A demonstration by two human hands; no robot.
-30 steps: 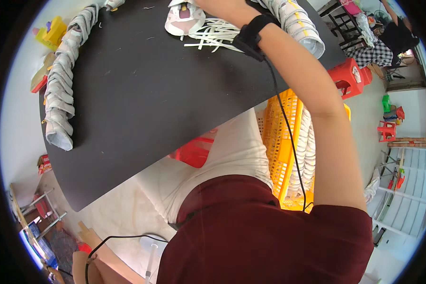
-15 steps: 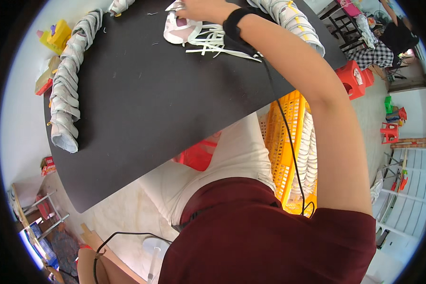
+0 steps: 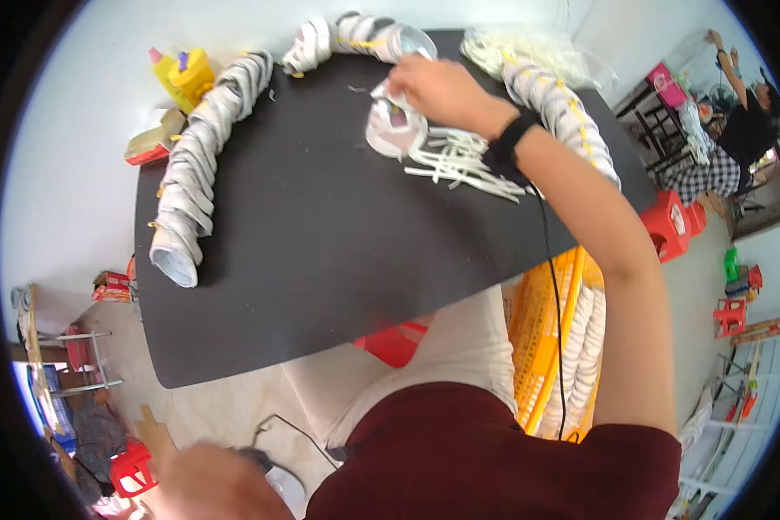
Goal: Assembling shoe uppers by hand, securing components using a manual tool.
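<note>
A white and pale pink shoe upper (image 3: 393, 139) lies toward the back middle of the dark table (image 3: 321, 234). Loose white laces (image 3: 468, 165) trail from it to the right. My right hand (image 3: 442, 91), with a black band at its wrist, is closed on the upper's far edge; the fingertips are partly hidden. Low at the left, away from the tabletop, my left hand (image 3: 212, 481) is smeared by motion, so its fingers cannot be made out.
Nested shoe uppers form long rows at the left (image 3: 186, 191), back (image 3: 368, 35) and right (image 3: 572, 117). Bagged white laces (image 3: 529, 50) lie behind. A yellow crate (image 3: 537, 338) of uppers stands by my right leg, near a hanging black cable (image 3: 555, 303). Another person (image 3: 745, 121) is far right.
The view has shifted, bringing the table's far edge into sight. My right hand remains at the upper. My left hand has come into view at the lower left.
</note>
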